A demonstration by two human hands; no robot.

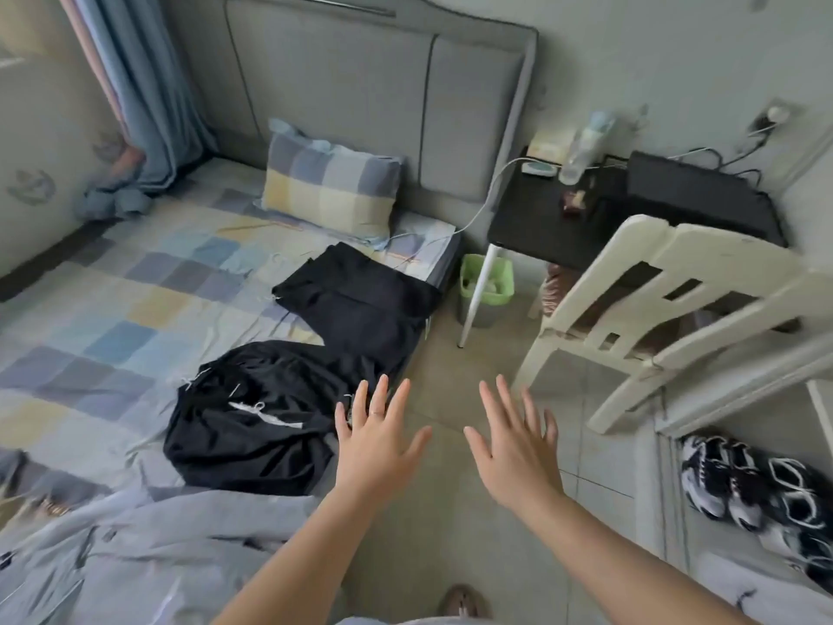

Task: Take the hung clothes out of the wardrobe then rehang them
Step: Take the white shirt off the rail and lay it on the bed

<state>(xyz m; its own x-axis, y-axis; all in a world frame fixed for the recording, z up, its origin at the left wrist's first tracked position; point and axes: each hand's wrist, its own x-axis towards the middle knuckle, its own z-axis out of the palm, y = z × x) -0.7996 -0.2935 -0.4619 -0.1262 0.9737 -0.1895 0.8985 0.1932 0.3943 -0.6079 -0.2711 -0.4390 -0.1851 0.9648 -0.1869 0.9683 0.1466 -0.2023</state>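
A bed [135, 281] with a checked sheet in blue, grey and yellow fills the left of the room; at its head stands a grey padded headboard [360, 101], and a checked pillow [329, 187] leans against it; at the bed's far left corner a blue curtain [144, 92] hangs down to the mattress; right of the bed's head stands a black side table [532, 218] on white legs, carrying a clear bottle [583, 148]; a green bin [507, 281] sits on the floor just beside the bed, under that table; further right of the bed stands a cream chair [721, 248]; the floor [450, 525] beside the bed is pale tile; the wall [653, 51] behind the bed is pale grey; the light is soft and even.
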